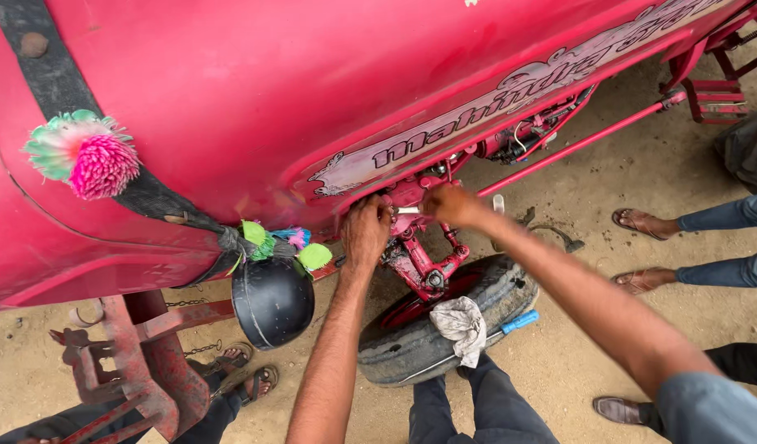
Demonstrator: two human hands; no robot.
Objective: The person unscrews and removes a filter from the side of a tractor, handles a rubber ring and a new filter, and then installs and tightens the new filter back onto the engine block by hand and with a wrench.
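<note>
A: Left hand [366, 233] fingers curled under the red hood's edge [230, 99]; right hand [448, 204] pinching a small silver part [408, 210] at the linkage [420, 263].

B: Yeah, tight. Tyre [432, 333] at 6 o'clock, open sand [592, 181] toward 3.

Red tractor, bright tassels, sand-coloured ground

The tractor hood [313, 82] is glossy red with a pale sticker band lettered in black along its lower edge. On it sits a pink tassel [87, 156] fringed with mint green and white; below it hang green tassels [267, 242], a black headlamp [272, 302], a dark grey tyre [420, 345] carrying an off-white rag [462, 325], and a blue-handled tool [518, 322].
</note>
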